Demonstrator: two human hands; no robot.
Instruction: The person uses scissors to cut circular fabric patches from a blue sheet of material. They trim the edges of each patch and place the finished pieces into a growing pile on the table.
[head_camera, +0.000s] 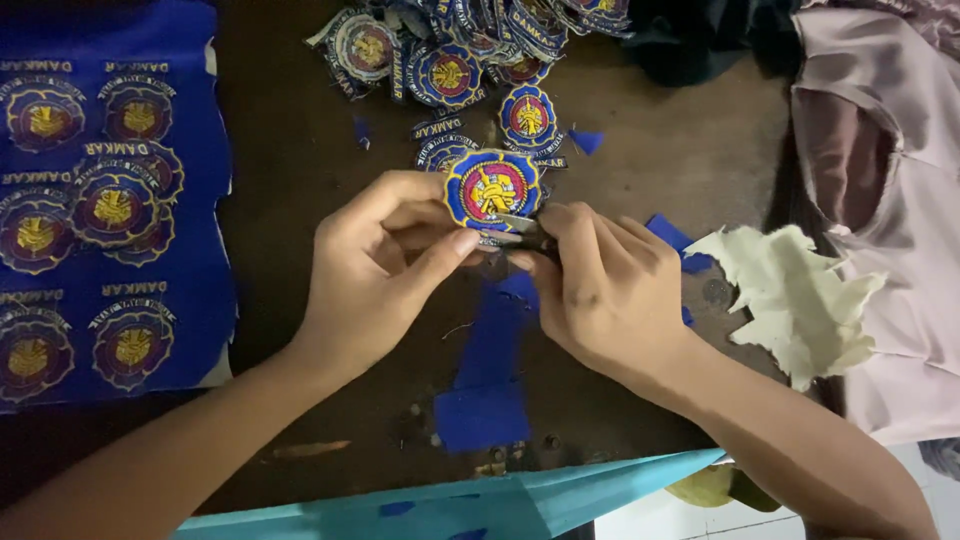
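- Round stitched badge (492, 189), blue rim, red ring, yellow middle, held up just above the dark desk (290, 150), between the two hands.
- Left hand (375, 270) pinching the badge's lower left edge, thumb stretched under it, fingers curled behind.
- Right hand (610, 290) closed around small scissors (520, 228), blades touching the badge's bottom edge.
- Seems to be trimming spare cloth off the rim.
- To do it well: tiny snips, close to the blue rim, never into the stitches; turning the badge with the pinching hand, not the scissors; thumb kept away from the blades.
- Blue cloth scraps (490, 370) lying right under the hands.
- Pile of cut badges (470, 50) at the far edge of the desk, well apart from the hands.
- Blue sheet of uncut badges (110, 210) far to the left.
- Torn pale backing (800, 300) just beside the right hand, with pink cloth (890, 150) past it.
- Light blue paper (480, 505) along the near edge.
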